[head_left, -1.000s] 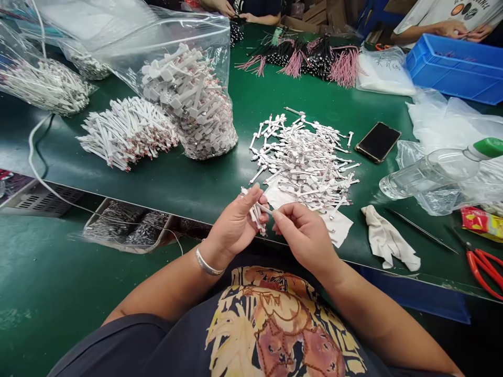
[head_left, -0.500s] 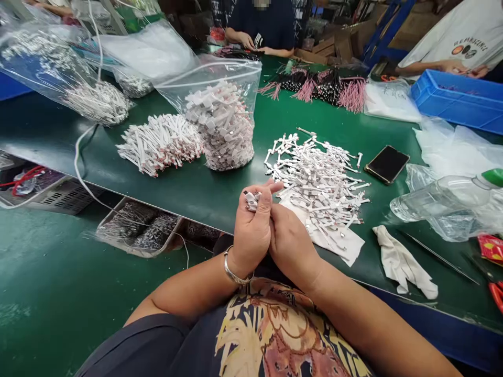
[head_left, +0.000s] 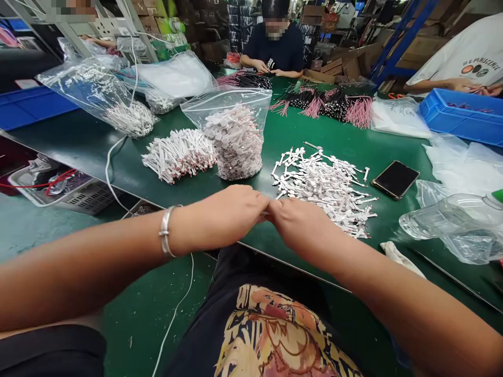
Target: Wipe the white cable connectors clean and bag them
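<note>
My left hand [head_left: 230, 215], with a silver bangle at the wrist, is closed, back of the hand upward. Fingertip to fingertip with it, my right hand [head_left: 301, 224] is closed too. Between them shows a sliver of the short white cables [head_left: 264, 215]; the fingers hide the rest. Just beyond my right hand lies a loose pile of short white cables with connector ends [head_left: 322, 180]. A clear zip bag [head_left: 238, 144] full of similar cables stands behind my left hand. Beside the bag, more white cables [head_left: 176, 154] lie stacked roughly parallel.
To the right lie a phone [head_left: 395, 179], a clear bottle [head_left: 444, 215], a white cloth [head_left: 398, 257] and a thin metal tool [head_left: 451, 275]. Black-and-pink cables [head_left: 334, 104] and a blue bin [head_left: 463, 112] are farther back. Two people sit across the table [head_left: 220, 201]. A white cord [head_left: 108, 173] hangs at left.
Both hands have turned knuckles up, and my left elbow has swung out to the left. The white cables visible in my left hand are now mostly covered. The camera view has tilted upward.
</note>
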Demonstrator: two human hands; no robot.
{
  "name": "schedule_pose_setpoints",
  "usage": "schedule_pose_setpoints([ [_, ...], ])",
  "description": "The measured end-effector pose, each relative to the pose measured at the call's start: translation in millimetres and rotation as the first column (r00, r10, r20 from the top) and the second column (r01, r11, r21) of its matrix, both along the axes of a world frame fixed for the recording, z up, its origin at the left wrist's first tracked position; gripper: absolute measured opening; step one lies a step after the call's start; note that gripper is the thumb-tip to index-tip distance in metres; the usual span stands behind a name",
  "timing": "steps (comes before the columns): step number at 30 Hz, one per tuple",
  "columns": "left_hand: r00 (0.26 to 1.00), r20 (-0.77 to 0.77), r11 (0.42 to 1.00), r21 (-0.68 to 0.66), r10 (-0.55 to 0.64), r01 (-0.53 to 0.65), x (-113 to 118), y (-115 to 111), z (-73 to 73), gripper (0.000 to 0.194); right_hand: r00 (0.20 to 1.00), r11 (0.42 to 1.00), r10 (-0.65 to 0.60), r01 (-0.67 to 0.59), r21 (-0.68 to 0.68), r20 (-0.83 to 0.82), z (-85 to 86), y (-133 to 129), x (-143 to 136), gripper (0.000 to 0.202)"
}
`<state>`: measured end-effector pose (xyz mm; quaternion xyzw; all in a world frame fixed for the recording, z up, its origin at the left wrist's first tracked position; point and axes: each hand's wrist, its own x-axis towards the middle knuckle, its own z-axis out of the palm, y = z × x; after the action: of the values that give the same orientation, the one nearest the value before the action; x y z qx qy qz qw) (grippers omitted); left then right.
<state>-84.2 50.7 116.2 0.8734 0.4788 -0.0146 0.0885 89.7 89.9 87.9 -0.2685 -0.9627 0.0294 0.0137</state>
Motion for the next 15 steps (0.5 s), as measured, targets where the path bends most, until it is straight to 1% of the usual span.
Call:
schedule_pose_setpoints([
  [2,1.0,-0.001,0.987,-0.162,0.025,-0.025,-0.9,3.7,14.8,0.026,0.999,0.994,0.035,-0.032,0.109,-0.024,3.0,-6.8,-3.3,0.016],
  [4,0.998,-0.023,0.95,-0.306,0.056,-0.06,-2.5,4.3,27.0,0.027,0.995,0.978,0.086,-0.073,0.196,-0.058,2.8,-11.4,-3.6,0.017],
  [5,0.997,-0.041,0.934,-0.35,0.065,-0.075,-4.1,3.7,32.7,0.026,0.99,0.97,0.103,-0.078,0.231,-0.097,2.2,-12.6,-2.4,0.018],
  [6,0.995,-0.058,0.926,-0.367,0.076,-0.092,-6.4,3.3,39.0,0.025,0.982,0.962,0.113,-0.069,0.264,-0.152,1.5,-13.3,0.2,0.018],
  [7,0.991,-0.083,0.929,-0.349,0.103,-0.125,-9.8,3.5,46.3,0.024,0.968,0.954,0.116,-0.047,0.295,-0.222,0.8,-13.8,4.0,0.021],
  [8,0.981,-0.119,0.941,-0.287,0.152,-0.181,-14.5,5.2,55.2,0.022,0.947,0.948,0.113,-0.012,0.319,-0.301,0.1,-14.3,9.1,0.029],
  [9,0.964,-0.158,0.953,-0.183,0.216,-0.243,-20.6,9.0,65.8,0.021,0.919,0.943,0.105,0.029,0.331,-0.379,-0.8,-15.1,15.4,0.039],
  [10,0.918,-0.216,0.938,-0.03,0.332,-0.346,-27.9,15.2,77.7,0.022,0.89,0.941,0.098,0.063,0.332,-0.445,-2.2,-16.5,22.5,0.047],
  [11,0.852,-0.259,0.89,0.165,0.456,-0.426,-36.4,24.1,90.5,0.027,0.865,0.943,0.091,0.083,0.321,-0.493,-4.4,-18.6,30.1,0.051],
  [12,0.807,-0.267,0.833,0.355,0.526,-0.425,-45.6,35.3,103.1,0.033,0.847,0.95,0.081,0.095,0.299,-0.525,-7.5,-21.5,37.7,0.051],
  [13,0.767,-0.292,0.789,0.452,0.571,-0.415,-55.1,48.4,114.6,0.039,0.836,0.957,0.066,0.101,0.271,-0.544,-11.3,-25.0,44.8,0.049],
  [14,0.719,-0.301,0.746,0.497,0.627,-0.443,-64.3,62.5,124.2,0.044,0.832,0.965,0.05,0.103,0.243,-0.553,-15.9,-29.1,51.1,0.046],
  [15,0.697,-0.303,0.735,0.486,0.65,-0.473,-72.7,76.7,131.3,0.048,0.83,0.97,0.037,0.103,0.219,-0.557,-20.8,-33.6,56.5,0.043],
])
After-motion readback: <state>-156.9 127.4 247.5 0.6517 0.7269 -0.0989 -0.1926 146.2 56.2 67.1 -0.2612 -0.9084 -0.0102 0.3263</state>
